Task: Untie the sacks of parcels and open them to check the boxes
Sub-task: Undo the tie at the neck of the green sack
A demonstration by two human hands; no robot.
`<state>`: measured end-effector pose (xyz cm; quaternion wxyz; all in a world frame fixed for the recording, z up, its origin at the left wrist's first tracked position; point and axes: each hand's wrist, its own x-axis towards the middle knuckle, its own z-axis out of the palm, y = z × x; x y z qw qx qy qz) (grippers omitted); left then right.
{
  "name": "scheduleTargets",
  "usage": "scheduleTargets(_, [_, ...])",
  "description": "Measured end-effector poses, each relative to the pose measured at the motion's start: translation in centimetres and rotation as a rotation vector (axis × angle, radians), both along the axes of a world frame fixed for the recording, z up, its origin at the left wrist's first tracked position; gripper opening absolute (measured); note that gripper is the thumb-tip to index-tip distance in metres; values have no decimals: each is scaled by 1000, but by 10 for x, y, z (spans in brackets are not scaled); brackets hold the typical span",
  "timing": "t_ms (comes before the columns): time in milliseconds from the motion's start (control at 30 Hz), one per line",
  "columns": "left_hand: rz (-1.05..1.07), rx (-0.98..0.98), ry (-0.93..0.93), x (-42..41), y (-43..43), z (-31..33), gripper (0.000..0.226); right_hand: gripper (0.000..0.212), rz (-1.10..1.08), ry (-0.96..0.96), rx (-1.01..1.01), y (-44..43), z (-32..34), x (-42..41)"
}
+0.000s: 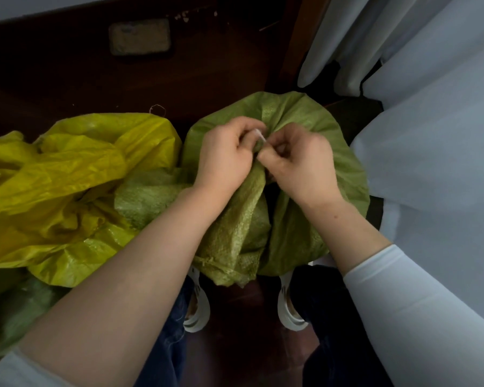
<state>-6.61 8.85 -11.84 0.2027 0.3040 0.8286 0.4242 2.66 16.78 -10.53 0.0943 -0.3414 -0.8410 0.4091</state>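
Head view, left to right: a yellow woven sack (67,185) lies slumped and loose-mouthed on the dark floor (67,79); beside it stands the green woven sack (319,141), its neck gathered shut. The left hand (224,160) grips the bunched neck while the right hand (299,163) pinches the white tie string (259,135). Step in hand: untying. Next, the knot probably needs loosening before the mouth can be spread; no boxes are visible.

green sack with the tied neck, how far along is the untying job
Possibly done: the crumpled yellow woven sack beside it lies slack, though its mouth and any boxes are not visible. In hand: the left hand and right hand pinch the thin white tie at the gathered neck of the green woven sack, which is closed. Left: loosening that tie, opening the sack, checking boxes.
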Motion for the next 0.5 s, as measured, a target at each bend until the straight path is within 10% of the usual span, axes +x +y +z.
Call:
scheduleTargets(233, [-115, -32, -85, -14, -6, -1, 26, 15, -113, 30, -386, 6, 2, -1])
scheduleTargets(500, [-26, 58, 44, -7, -5, 0, 16, 8, -45, 61, -234, 6, 1, -1])
